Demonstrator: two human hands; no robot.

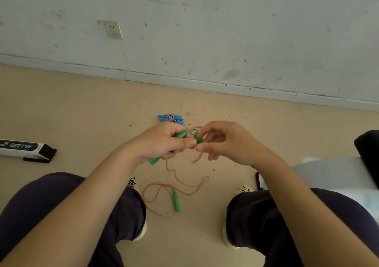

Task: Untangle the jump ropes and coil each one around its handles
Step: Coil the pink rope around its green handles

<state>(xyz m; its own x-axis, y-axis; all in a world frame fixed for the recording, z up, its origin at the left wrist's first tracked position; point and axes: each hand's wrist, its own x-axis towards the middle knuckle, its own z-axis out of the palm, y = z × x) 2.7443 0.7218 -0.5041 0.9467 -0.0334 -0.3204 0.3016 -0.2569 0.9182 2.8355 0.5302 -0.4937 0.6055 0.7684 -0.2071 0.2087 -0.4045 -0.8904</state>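
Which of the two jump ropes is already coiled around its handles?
The blue-handled rope, lying on the floor near the wall beyond the hands, is wound around its paired handles. The green-handled rope is still loose: one handle lies on the floor, and the left hand grips another.

The tan floor [82,106] holds a blue rope bundle [171,119] just past the hands, and a green handle [176,200] with orange rope [155,197] below them.
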